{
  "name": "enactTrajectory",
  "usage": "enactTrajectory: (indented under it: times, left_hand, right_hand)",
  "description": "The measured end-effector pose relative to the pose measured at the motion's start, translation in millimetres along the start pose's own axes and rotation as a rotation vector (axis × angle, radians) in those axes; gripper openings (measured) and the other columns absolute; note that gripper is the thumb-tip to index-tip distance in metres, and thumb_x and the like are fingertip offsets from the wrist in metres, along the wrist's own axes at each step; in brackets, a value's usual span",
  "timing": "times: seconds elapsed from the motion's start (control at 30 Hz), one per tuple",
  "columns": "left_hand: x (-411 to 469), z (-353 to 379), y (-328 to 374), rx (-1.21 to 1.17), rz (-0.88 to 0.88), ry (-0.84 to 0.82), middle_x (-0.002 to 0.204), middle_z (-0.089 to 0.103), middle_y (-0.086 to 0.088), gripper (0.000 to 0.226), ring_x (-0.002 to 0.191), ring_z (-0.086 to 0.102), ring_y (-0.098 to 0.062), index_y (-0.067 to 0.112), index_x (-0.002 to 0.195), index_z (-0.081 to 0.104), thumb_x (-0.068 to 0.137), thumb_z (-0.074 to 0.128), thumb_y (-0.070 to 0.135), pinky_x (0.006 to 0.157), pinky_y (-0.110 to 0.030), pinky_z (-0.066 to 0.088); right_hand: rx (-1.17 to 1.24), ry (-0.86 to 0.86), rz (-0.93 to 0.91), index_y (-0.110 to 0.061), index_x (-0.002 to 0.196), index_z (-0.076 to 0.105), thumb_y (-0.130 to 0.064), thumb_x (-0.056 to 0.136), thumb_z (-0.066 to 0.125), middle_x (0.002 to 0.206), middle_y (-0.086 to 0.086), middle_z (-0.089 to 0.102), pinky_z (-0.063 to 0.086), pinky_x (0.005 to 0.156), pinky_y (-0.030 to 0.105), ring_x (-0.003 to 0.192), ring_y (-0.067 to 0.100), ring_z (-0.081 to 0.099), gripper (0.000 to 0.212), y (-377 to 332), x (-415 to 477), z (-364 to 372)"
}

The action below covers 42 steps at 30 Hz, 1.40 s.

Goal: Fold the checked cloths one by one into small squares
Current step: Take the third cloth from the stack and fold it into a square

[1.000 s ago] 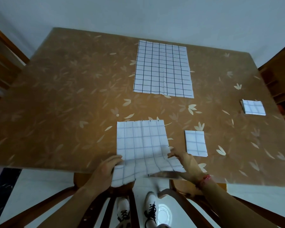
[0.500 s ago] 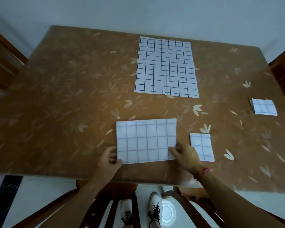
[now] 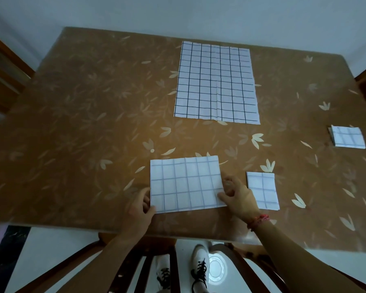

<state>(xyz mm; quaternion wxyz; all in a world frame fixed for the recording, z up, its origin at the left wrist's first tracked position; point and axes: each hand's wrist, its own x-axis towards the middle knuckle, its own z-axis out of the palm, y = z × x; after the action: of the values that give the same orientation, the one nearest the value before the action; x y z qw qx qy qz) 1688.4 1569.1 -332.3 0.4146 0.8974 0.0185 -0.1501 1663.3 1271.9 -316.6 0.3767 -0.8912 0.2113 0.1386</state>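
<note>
1. The left grip [image 3: 138,208] pinches the 7 o'clock corner of the half-folded cloth [image 3: 186,183], thumb on top. The right grip [image 3: 238,197] closes on its 4 o'clock edge, thumb on the cloth and fingers curled at the side.
2. That cloth lies flat as a wide rectangle at 6 o'clock on the worktop [image 3: 82,123], close to the near edge.
3. At its 3 o'clock, just beside the right grip, lies a folded square [image 3: 262,190]. A second folded square [image 3: 348,139] sits well apart near the worktop's 3 o'clock edge. An open cloth [image 3: 217,82] waits at 12 o'clock.
4. Step in hand, as I judge it: this cloth is folded partway and needs further folds. The next move likely calls for carrying one short side across to the other, edges matched, then pressing the crease.
5. A second ago the cloth's near part sagged over the worktop's edge. Now it lies wholly on the worktop, and both grips stay at the same corners.
</note>
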Motion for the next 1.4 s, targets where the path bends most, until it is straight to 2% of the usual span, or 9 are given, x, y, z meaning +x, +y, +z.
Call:
enactTrajectory:
  times: [0.13, 0.23, 0.33, 0.5, 0.67, 0.83, 0.93, 1.17, 1.4]
  left_hand:
    - [-6.6, 0.8, -0.6, 0.16, 0.19, 0.093, 0.099, 0.054, 0.004, 0.034, 0.085, 0.052, -0.004, 0.013, 0.119, 0.059, 0.086, 0.067, 0.01, 0.072, -0.011, 0.044]
    - [-18.5, 9.1, 0.2, 0.318, 0.494, 0.077, 0.115, 0.058, -0.003, 0.034, 0.107, 0.054, -0.013, 0.009, 0.117, 0.062, 0.083, 0.069, 0.008, 0.092, -0.023, 0.047]
    - [-34.7, 28.5, 9.1, 0.413, 0.615, -0.03, 0.124, 0.059, -0.007, 0.043, 0.117, 0.054, -0.019, 0.009, 0.123, 0.059, 0.081, 0.069, 0.012, 0.097, -0.031, 0.049]
    - [-46.3, 54.1, 11.4, 0.546, 0.608, -0.069, 0.143, 0.047, -0.014, 0.052, 0.136, 0.041, -0.026, 0.004, 0.139, 0.046, 0.091, 0.057, 0.021, 0.108, -0.041, 0.04]
    - [-49.6, 55.9, 2.1, 0.653, 0.584, -0.111, 0.149, 0.039, -0.016, 0.054, 0.14, 0.032, -0.026, 0.004, 0.143, 0.037, 0.097, 0.032, 0.032, 0.11, -0.043, 0.035]
    - [-52.8, 50.4, -2.7, 0.692, 0.615, -0.111, 0.151, 0.032, -0.017, 0.056, 0.142, 0.028, -0.028, 0.003, 0.145, 0.024, 0.097, 0.031, 0.031, 0.115, -0.043, 0.018]
    - [-56.6, 45.2, -3.9, 0.718, 0.616, -0.088, 0.149, 0.033, -0.019, 0.056, 0.14, 0.032, -0.029, 0.0, 0.142, 0.033, 0.095, 0.034, 0.029, 0.114, -0.042, 0.013]
    - [-56.9, 38.1, -17.4, 0.724, 0.484, -0.131, 0.15, 0.033, -0.021, 0.057, 0.14, 0.032, -0.031, 0.0, 0.143, 0.031, 0.095, 0.029, 0.031, 0.108, -0.047, 0.039]
    - [-61.1, 34.5, -24.1, 0.765, 0.436, -0.158, 0.154, 0.028, -0.019, 0.061, 0.144, 0.024, -0.03, 0.002, 0.147, 0.025, 0.098, 0.014, 0.037, 0.108, -0.048, 0.037]
  right_hand:
    - [-0.043, 0.072, -0.013, -0.017, 0.132, 0.048, -0.029, 0.088, 0.069, 0.1, -0.005, 0.06, 0.053, 0.075, 0.029, 0.09, 0.019, 0.063, 0.05, -1.1, -2.2, 2.4]
    - [-0.205, 0.177, -0.165, -0.017, 0.13, 0.051, -0.032, 0.09, 0.063, 0.113, 0.002, 0.057, 0.055, 0.075, 0.034, 0.092, 0.02, 0.059, 0.045, -6.3, -9.8, 10.2]
    - [-0.36, 0.159, -0.407, -0.011, 0.131, 0.054, -0.031, 0.089, 0.056, 0.123, 0.01, 0.055, 0.055, 0.083, 0.039, 0.106, 0.025, 0.056, 0.046, -14.9, -26.9, 29.7]
    - [-0.6, 0.01, -0.699, -0.004, 0.147, 0.034, -0.029, 0.095, 0.037, 0.155, 0.019, 0.032, 0.032, 0.115, 0.045, 0.144, 0.033, 0.029, 0.057, -16.9, -65.0, 75.8]
    - [-0.677, -0.061, -0.648, -0.002, 0.149, 0.029, -0.04, 0.095, 0.037, 0.156, 0.02, 0.026, 0.039, 0.11, 0.048, 0.146, 0.032, 0.024, 0.066, -5.5, -75.4, 100.3]
    - [-0.691, -0.023, -0.664, -0.001, 0.148, 0.032, -0.044, 0.096, 0.039, 0.155, 0.02, 0.029, 0.036, 0.112, 0.048, 0.145, 0.031, 0.026, 0.068, -12.2, -81.5, 105.2]
    - [-0.684, -0.006, -0.696, -0.002, 0.148, 0.032, -0.045, 0.097, 0.042, 0.155, 0.019, 0.03, 0.033, 0.113, 0.047, 0.145, 0.03, 0.026, 0.067, -20.5, -81.4, 110.4]
    - [-0.641, -0.033, -0.694, -0.004, 0.148, 0.022, -0.043, 0.102, 0.024, 0.153, 0.018, 0.034, 0.038, 0.11, 0.048, 0.143, 0.03, 0.032, 0.06, -33.1, -79.5, 115.8]
    - [-0.662, -0.068, -0.688, -0.004, 0.145, 0.028, -0.043, 0.103, 0.013, 0.153, 0.017, 0.035, 0.042, 0.107, 0.047, 0.142, 0.029, 0.033, 0.059, -32.2, -81.2, 120.7]
